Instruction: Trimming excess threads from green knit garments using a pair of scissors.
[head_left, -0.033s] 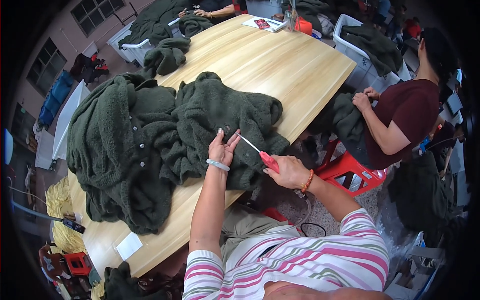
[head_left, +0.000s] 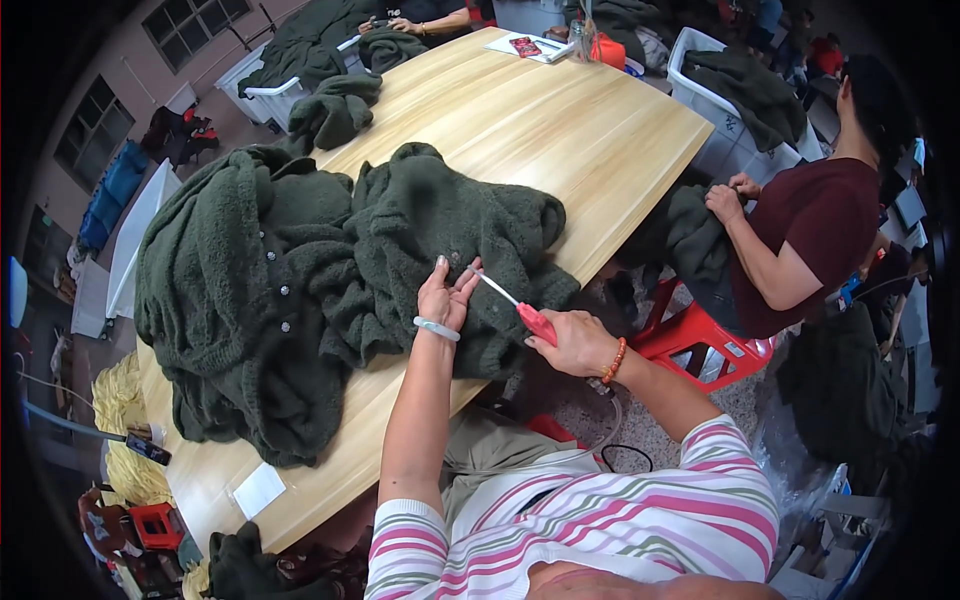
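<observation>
A dark green fuzzy knit garment (head_left: 430, 205) lies bunched on the wooden table in front of me. My left hand (head_left: 446, 298) rests palm up on its near part, thumb and fingers apart, beside a small pale spot in the knit. My right hand (head_left: 580, 343) is closed round the pink handle of a hand tool (head_left: 537, 320) with a thin metal shaft. The shaft's tip reaches the fingertips of my left hand; its exact shape is too small to tell. Joined to this heap on the left is a green buttoned cardigan (head_left: 225, 290), folded over itself.
The wooden table (head_left: 560, 130) carries a white paper (head_left: 259, 491) near its left front edge. A co-worker (head_left: 815, 220) on a red stool (head_left: 700, 345) handles green knitwear at the right. White bins (head_left: 690, 62) of garments stand beyond; another person's hands (head_left: 405, 25) are at the far end.
</observation>
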